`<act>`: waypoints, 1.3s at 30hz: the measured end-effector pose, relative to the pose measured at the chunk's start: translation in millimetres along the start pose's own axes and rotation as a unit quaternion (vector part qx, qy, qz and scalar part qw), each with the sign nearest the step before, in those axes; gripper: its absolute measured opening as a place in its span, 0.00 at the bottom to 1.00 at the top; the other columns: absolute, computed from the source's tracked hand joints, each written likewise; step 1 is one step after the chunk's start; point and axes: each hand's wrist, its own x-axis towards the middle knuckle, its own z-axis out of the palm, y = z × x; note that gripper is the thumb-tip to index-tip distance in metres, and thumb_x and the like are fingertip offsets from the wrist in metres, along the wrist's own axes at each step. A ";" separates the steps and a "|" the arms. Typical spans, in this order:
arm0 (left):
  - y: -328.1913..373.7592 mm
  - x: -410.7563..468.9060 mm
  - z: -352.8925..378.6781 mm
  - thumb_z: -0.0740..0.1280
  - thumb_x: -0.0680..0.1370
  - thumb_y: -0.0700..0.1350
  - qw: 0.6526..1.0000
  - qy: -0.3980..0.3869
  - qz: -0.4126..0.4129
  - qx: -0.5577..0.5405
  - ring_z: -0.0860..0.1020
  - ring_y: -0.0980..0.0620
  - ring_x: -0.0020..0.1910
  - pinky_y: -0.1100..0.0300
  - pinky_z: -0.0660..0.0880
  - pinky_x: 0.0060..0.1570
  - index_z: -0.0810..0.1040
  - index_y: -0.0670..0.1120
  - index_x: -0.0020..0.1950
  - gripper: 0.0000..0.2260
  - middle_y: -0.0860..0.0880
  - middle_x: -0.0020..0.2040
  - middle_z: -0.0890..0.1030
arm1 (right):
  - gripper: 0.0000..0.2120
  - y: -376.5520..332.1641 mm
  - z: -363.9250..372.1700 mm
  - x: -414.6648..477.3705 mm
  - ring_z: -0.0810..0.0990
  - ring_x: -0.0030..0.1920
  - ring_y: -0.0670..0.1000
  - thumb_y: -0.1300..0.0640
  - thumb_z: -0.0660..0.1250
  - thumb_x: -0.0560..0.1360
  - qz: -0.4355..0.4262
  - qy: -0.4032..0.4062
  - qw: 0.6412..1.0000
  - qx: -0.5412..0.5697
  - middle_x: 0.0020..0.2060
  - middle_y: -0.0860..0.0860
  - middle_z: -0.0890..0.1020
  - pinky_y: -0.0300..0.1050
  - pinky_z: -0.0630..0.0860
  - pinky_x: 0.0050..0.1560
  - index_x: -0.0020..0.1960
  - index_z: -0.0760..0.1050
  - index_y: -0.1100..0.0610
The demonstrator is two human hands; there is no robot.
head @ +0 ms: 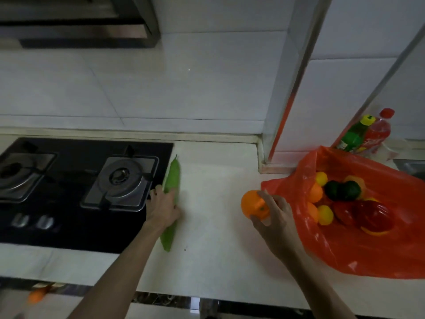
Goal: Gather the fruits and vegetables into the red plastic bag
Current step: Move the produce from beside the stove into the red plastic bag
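The right hand (272,214) grips an orange (253,204) at the red bag's (368,256) nine-o'clock rim, ready to drop it in, while the left hand (162,207) closes over the long green vegetable (171,178) on the counter (211,238).

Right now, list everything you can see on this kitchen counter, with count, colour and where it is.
long green vegetable: 1, green, on counter beside stove
orange: 1, orange, held beside bag
red plastic bag: 1, red, open, counter right
produce in bag: several; yellow, orange, dark green, red
gas stove: 1, black, two burners, left
bottles: 2, green and red, behind bag
counter: 1, white
hands: left hand on vegetable; right hand gripping orange
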 end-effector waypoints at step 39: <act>183.4 -49.7 -90.4 0.65 0.66 0.59 0.882 -0.071 0.344 -0.315 0.78 0.55 0.43 0.55 0.79 0.46 0.61 0.67 0.70 0.33 0.52 0.48 0.77 | 0.32 18.5 -119.8 -25.2 0.72 0.57 0.50 0.56 0.76 0.68 0.170 0.184 0.968 0.021 0.61 0.49 0.71 0.51 0.76 0.52 0.68 0.67 0.47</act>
